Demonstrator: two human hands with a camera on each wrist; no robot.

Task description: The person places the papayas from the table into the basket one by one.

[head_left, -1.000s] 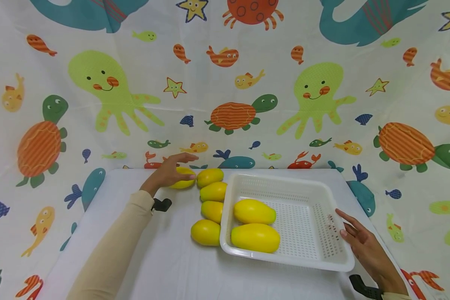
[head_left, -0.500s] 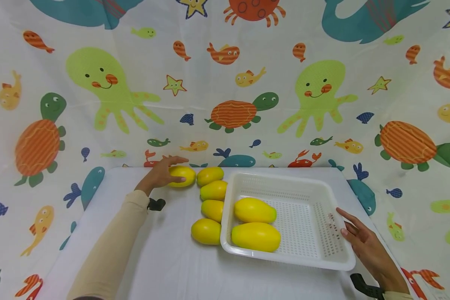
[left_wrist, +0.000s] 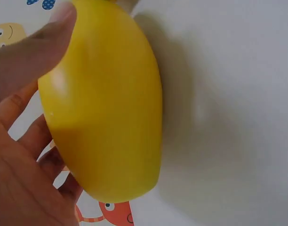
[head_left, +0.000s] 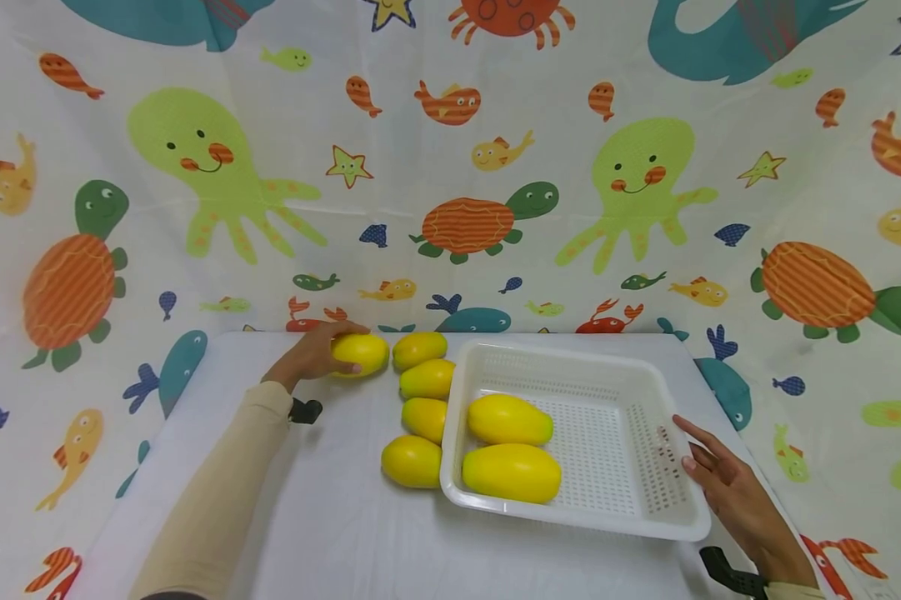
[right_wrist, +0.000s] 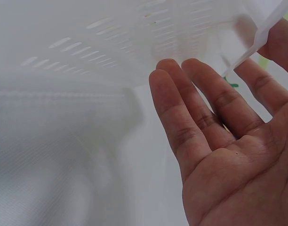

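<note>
In the head view, my left hand point(head_left: 311, 357) holds a yellow papaya point(head_left: 366, 356) at the table's back left. Its thumb lies over the near side and the fingers reach round the other, as the left wrist view shows of the papaya point(left_wrist: 106, 108). A white perforated basket point(head_left: 573, 523) stands right of centre with two larger yellow papayas, one behind the other, along its left side. My right hand point(head_left: 743, 500) holds the basket's right rim, thumb over the edge. Its other fingers point(right_wrist: 172, 103) stretch along the outside in the right wrist view.
Several more papayas point(head_left: 412, 462) form a column along the basket's left wall, running to the back edge. The white-covered table point(head_left: 330, 517) ends at the back against a hanging cloth point(head_left: 390, 208) printed with sea animals.
My left hand was spread over the back-left papaya; it has drawn a little left and down, and its fingers have closed round the fruit. My right hand and the basket stay put.
</note>
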